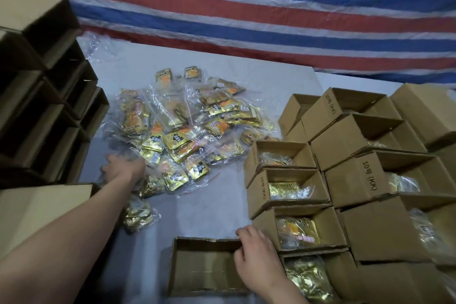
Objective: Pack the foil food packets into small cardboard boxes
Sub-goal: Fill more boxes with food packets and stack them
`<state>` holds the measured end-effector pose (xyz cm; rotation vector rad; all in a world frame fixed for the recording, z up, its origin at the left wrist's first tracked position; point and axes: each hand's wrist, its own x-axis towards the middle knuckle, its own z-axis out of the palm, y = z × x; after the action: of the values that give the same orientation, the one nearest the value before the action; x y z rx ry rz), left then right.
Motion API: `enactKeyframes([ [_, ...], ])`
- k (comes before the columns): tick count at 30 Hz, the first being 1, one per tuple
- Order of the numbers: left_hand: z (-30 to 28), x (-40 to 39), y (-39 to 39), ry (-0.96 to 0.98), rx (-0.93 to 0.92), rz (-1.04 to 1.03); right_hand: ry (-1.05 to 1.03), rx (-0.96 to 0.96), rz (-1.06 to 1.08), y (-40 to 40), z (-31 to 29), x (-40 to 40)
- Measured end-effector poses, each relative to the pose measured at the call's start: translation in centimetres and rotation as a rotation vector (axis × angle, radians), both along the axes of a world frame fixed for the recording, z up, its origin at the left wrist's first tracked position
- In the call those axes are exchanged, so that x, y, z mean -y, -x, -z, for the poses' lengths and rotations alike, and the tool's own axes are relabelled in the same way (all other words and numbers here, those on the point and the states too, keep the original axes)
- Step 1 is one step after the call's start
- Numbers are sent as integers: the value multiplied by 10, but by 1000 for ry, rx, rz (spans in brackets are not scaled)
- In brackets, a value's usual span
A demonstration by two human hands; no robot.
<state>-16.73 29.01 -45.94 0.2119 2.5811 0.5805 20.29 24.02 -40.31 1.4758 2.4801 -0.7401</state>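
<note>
A pile of clear bags holding gold foil packets (pixel 187 126) lies on the grey table (pixel 217 195). My left hand (pixel 123 168) reaches across to the pile's near left edge and lies on a bag there. It is blurred, so its grip is unclear. Close to me stands an empty small cardboard box (pixel 197 269), open at the top. My right hand (pixel 254 254) grips that box at its right far corner, fingers curled over the wall. A loose bag of packets (pixel 138 215) lies beneath my left forearm.
Open boxes with packets inside (pixel 288 187) stand in rows at the right, stacked two high further right (pixel 370 175). Empty boxes on their sides (pixel 49 106) are stacked at the left, with another box (pixel 42 207) near my left arm. A striped tarp (pixel 246 7) hangs behind.
</note>
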Motion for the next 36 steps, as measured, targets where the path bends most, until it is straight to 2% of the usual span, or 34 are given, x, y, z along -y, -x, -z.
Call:
enactKeyframes([
  [8,-59,28,-33,-273,95,-55,-1,29,43,7,-7,0],
  [10,-80,35,-51,-395,112,-64,-18,-36,86,14,-13,-3],
  [12,-103,42,-75,-542,142,-43,27,-224,219,27,-25,-8],
  [14,-126,50,-102,-685,203,8,203,-526,437,46,-49,-16],
  [17,-155,59,-145,-862,302,96,628,-941,708,69,-86,-31],
  [19,-172,65,-172,-930,380,152,874,-1078,696,73,-104,-41],
  [21,-185,70,-194,-993,462,208,1027,-1156,609,72,-114,-47],
  [24,-193,78,-221,-1022,488,374,1138,-1316,595,68,-124,-47],
  [28,-193,88,-237,-963,201,668,1172,-1396,658,59,-124,-42],
  [32,-178,93,-230,-810,-17,884,1100,-1390,706,48,-121,-41],
  [34,-177,95,-220,-763,57,943,1038,-1331,707,42,-121,-41],
  [36,-173,99,-206,-800,187,922,982,-1324,662,34,-119,-40],
])
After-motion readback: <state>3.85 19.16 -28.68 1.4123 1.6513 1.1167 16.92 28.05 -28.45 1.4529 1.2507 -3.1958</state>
